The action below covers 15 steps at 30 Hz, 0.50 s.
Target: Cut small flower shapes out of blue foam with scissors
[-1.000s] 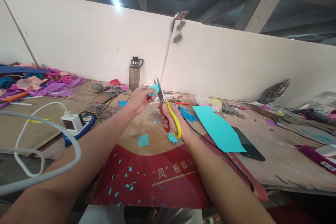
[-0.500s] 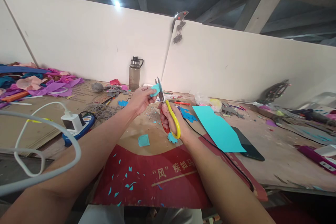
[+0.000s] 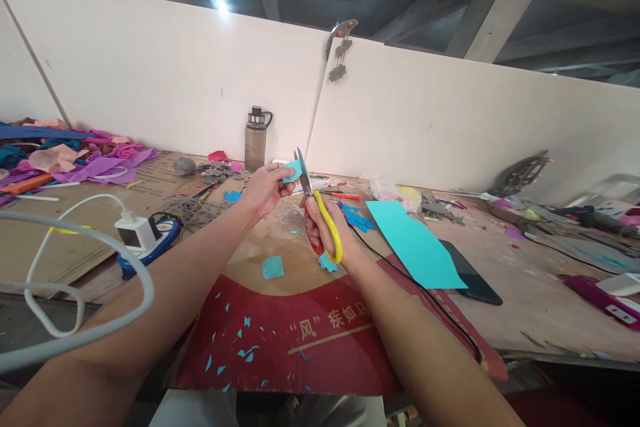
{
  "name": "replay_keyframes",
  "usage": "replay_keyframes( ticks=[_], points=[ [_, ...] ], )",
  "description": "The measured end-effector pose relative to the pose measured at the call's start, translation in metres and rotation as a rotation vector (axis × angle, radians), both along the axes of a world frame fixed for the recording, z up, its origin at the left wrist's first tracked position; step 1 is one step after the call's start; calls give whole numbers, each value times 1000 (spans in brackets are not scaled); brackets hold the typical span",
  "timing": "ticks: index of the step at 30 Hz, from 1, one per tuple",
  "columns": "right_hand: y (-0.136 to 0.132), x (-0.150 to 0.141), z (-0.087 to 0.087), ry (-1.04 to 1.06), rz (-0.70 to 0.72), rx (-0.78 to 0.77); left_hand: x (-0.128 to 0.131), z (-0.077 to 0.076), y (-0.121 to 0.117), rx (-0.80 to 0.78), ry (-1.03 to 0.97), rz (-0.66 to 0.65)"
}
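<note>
My left hand (image 3: 267, 189) pinches a small turquoise paper piece (image 3: 293, 171) between thumb and fingers. In my right hand (image 3: 320, 223) is a pair of scissors (image 3: 327, 220) with one yellow and one red handle. The blades point up, slightly parted, right at the paper's right edge. Below the hands, a turquoise square (image 3: 273, 267) with a faint curved outline lies on the cardboard. A scalloped turquoise cutout (image 3: 328, 263) rests just under the scissor handles, partly hidden by them.
A large turquoise sheet (image 3: 410, 247) overlaps a dark phone (image 3: 480, 287) at right. Thin scraps dot the red cardboard (image 3: 250, 367). A bottle (image 3: 255, 140) stands by the white partition. A white cable (image 3: 145, 280) loops at left near a charger (image 3: 137, 233); a black cable (image 3: 425, 290) crosses at right.
The left hand and its paper piece have shifted very slightly left. The scissors stay almost where they were, blades still at the paper's edge.
</note>
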State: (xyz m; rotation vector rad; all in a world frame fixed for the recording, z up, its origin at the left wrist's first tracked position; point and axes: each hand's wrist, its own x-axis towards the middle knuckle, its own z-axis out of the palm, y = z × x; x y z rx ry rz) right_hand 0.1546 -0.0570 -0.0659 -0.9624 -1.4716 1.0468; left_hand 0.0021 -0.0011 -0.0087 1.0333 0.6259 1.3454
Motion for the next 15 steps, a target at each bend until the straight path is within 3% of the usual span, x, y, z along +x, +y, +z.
replay_keyframes(
  ticks=[15],
  points=[
    [-1,3,0,-31,20,29,-1,1,1,-11,8,42]
  ],
)
